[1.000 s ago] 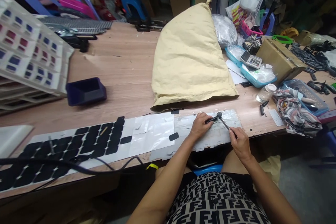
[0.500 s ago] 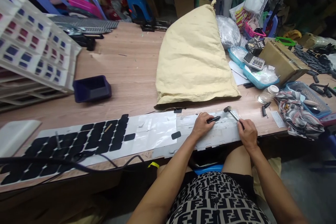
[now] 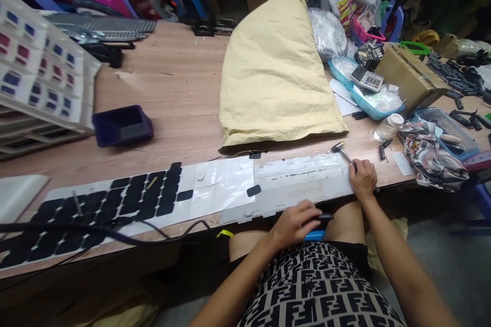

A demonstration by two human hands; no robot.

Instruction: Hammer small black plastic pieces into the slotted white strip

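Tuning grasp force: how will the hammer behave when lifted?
The hammer is probably head-heavy, with a shiny head on a slim shaft. Likely stiff: the shaft looks straight. It may tip head-down, since the right hand grips back from the head.

Left hand: slim black piece, held. Right hand: hammer, gripped. Beyond both: cream sack. Right of the hands: lidded jar, patterned cloth. Left: rounded black pads.
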